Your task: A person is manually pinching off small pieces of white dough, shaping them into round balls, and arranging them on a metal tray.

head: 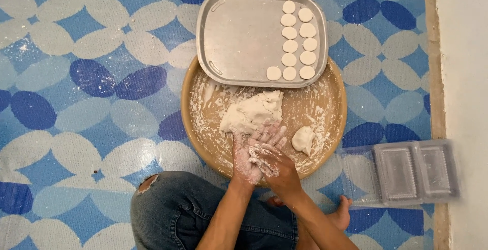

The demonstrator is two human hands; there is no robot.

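Note:
My left hand [246, 159] and my right hand [277, 171] are pressed palm to palm over the near part of a round tan bowl-tray [337, 108]. Both are coated in white flour and dough. A small piece of dough [260, 156] shows between the palms, mostly hidden. Just beyond my fingertips lies a large lump of white dough [253, 111]. A smaller lump [303, 139] lies to the right of my hands. A rectangular metal tray [239, 39] rests on the bowl-tray's far rim, with several flat round dough discs [298, 44] in two rows along its right side.
A blue and white patterned mat [91, 102] covers the floor. Clear plastic containers [401, 171] lie to the right of the bowl-tray, near a pale wall edge [465, 77]. My knee in ripped jeans [173, 207] and a bare foot [341, 213] are at the bottom.

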